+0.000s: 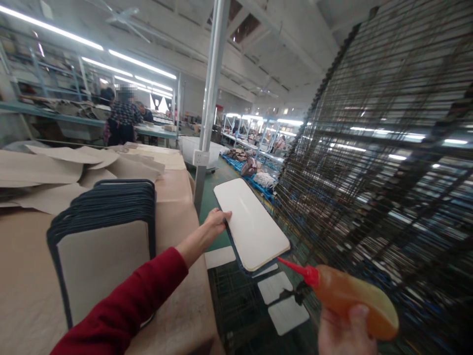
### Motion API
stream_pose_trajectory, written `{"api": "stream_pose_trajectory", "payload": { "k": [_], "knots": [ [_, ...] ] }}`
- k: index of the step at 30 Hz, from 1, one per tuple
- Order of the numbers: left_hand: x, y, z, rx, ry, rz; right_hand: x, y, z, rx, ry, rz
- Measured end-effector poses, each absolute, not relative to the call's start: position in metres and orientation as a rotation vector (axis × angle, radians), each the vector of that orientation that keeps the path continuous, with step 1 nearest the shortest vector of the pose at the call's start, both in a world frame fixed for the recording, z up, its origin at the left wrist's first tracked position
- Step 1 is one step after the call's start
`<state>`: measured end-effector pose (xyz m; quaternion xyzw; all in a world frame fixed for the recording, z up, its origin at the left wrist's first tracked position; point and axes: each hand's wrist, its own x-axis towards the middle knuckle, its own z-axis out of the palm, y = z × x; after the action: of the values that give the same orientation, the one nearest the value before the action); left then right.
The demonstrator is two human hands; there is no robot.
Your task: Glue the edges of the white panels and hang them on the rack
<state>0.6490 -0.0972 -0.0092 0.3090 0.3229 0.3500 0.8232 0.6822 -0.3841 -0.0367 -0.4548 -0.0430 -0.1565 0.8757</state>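
My left hand (217, 222), in a red sleeve, grips the left edge of a white rounded rectangular panel (254, 224) with a dark rim, held tilted over the gap right of the table. At lower right my right hand (347, 330) is wrapped round a squeeze bottle (354, 296) of amber liquid with a red pointed nozzle. The nozzle tip is close to the panel's lower right corner; whether they touch I cannot tell. Left of my arm, a stack of dark-rimmed panels (107, 256) leans on the table (177, 296).
Grey-beige sheets (48, 167) lie loosely piled at the table's far left. A tall wire rack (369, 148) fills the right side. Below, several pale pieces (288, 313) rest on dark wire shelving. A metal post (210, 98) rises past the table. A person (123, 116) stands in the background.
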Motion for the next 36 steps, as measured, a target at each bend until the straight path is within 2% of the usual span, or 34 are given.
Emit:
{"api": "stream_pose_trajectory", "payload": {
  "k": [10,19,27,32,36],
  "knots": [
    [0.642,-0.1,-0.006,0.667,0.675,0.75,0.687,-0.399,-0.042,-0.742,0.089,-0.232],
    [0.64,-0.095,-0.005,0.688,0.677,0.754,0.695,-0.418,-0.033,-0.765,0.099,-0.312],
    [0.638,-0.099,0.002,0.72,0.672,0.745,0.696,-0.415,-0.027,-0.875,-0.024,-0.374],
    [0.634,-0.102,0.003,0.711,0.67,0.768,0.703,-0.423,-0.047,-1.186,-0.149,-0.519],
    [0.633,-0.104,0.002,0.698,0.656,0.758,0.714,-0.421,-0.071,-1.253,-0.189,-0.695]
  ]
}}
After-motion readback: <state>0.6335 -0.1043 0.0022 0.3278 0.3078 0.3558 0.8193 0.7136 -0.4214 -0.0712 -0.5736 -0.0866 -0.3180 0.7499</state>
